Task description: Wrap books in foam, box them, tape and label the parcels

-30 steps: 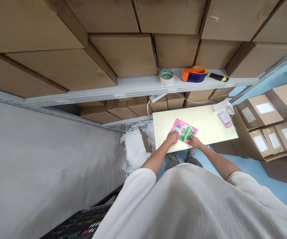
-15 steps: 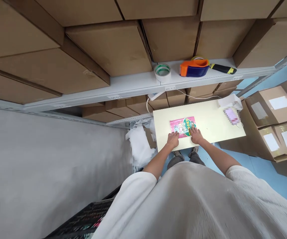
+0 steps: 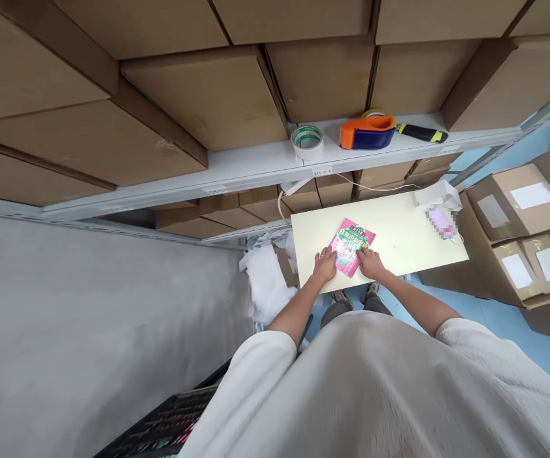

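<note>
A pink booklet (image 3: 351,245) with a green and yellow title lies slightly tilted on the pale yellow tabletop (image 3: 399,226), its title towards the far side. At its left edge is my left hand (image 3: 325,263), with the fingers touching the cover's side. My right hand (image 3: 370,263) holds the lower right edge, fingertips on the cover and the thumb near the border.
Behind the table a shelf (image 3: 256,159) carries cardboard boxes, a tape roll (image 3: 307,141), an orange and blue tape dispenser (image 3: 368,132) and a black and yellow cutter (image 3: 422,133). White wrap (image 3: 268,280) lies at left; boxes (image 3: 533,191) stand at right.
The booklet has turned from lying sideways to nearly upright, its title now at the far end. Both hands have shifted slightly with it along its sides.
</note>
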Action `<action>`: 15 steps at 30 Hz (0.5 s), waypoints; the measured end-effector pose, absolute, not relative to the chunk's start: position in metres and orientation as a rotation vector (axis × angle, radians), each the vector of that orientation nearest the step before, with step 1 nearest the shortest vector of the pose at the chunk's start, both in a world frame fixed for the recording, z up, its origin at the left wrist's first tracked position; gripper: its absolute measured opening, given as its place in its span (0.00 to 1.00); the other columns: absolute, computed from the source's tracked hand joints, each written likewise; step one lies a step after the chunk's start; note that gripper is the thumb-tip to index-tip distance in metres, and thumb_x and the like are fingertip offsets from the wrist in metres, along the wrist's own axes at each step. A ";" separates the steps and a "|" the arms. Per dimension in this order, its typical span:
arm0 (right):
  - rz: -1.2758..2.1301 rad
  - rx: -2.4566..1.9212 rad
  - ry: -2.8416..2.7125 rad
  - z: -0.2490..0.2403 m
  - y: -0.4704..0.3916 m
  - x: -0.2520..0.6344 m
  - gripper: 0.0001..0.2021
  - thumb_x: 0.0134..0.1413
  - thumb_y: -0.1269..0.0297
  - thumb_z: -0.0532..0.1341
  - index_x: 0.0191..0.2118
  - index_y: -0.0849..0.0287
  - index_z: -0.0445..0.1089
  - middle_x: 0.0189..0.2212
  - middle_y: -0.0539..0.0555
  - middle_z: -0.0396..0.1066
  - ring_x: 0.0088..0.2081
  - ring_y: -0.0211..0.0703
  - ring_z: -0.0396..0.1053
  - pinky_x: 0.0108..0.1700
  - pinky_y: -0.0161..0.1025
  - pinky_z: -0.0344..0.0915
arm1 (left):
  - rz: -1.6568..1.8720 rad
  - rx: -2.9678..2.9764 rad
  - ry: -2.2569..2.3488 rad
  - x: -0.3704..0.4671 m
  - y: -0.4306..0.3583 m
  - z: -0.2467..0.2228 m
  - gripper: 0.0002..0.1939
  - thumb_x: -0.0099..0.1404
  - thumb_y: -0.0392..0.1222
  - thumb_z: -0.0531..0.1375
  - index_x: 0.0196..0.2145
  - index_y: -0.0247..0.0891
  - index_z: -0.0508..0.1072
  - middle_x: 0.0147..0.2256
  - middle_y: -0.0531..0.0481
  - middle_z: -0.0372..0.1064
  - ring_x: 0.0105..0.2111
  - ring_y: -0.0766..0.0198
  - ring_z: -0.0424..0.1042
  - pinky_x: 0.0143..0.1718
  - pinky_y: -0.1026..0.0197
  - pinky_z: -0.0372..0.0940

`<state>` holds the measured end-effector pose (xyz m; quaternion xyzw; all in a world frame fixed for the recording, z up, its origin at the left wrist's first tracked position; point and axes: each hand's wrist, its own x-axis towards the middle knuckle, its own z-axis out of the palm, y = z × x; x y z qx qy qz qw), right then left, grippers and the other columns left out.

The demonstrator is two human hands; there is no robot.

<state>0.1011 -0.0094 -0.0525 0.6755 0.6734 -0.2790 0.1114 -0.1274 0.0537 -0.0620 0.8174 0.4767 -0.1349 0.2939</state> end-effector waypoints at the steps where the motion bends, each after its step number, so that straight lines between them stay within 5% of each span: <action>1: -0.839 1.959 1.972 -0.051 -0.018 0.099 0.34 0.71 0.66 0.52 0.79 0.63 0.56 0.76 0.71 0.58 0.73 0.65 0.59 0.71 0.57 0.57 | -0.382 2.180 1.276 -0.132 0.060 -0.062 0.35 0.73 0.35 0.52 0.76 0.39 0.61 0.80 0.34 0.47 0.79 0.42 0.49 0.77 0.34 0.48; 5: -0.858 1.903 1.969 -0.050 -0.026 0.098 0.36 0.70 0.68 0.53 0.81 0.61 0.53 0.77 0.69 0.56 0.76 0.62 0.53 0.73 0.58 0.52 | -0.467 2.220 1.209 -0.140 0.061 -0.063 0.37 0.69 0.34 0.57 0.75 0.40 0.62 0.79 0.34 0.50 0.76 0.42 0.57 0.75 0.38 0.52; 10: -0.897 1.937 1.841 -0.060 0.000 0.108 0.38 0.70 0.67 0.54 0.82 0.56 0.48 0.83 0.66 0.43 0.80 0.63 0.44 0.76 0.65 0.47 | -0.490 2.207 1.193 -0.132 0.033 -0.063 0.39 0.69 0.37 0.58 0.76 0.38 0.59 0.79 0.32 0.49 0.77 0.41 0.54 0.75 0.37 0.49; 15: -1.090 2.077 1.778 -0.076 0.008 0.118 0.43 0.66 0.64 0.58 0.83 0.56 0.45 0.84 0.66 0.38 0.80 0.66 0.46 0.75 0.64 0.55 | -0.480 2.156 1.155 -0.126 0.030 -0.054 0.33 0.71 0.39 0.57 0.72 0.39 0.65 0.75 0.33 0.58 0.73 0.41 0.59 0.74 0.38 0.53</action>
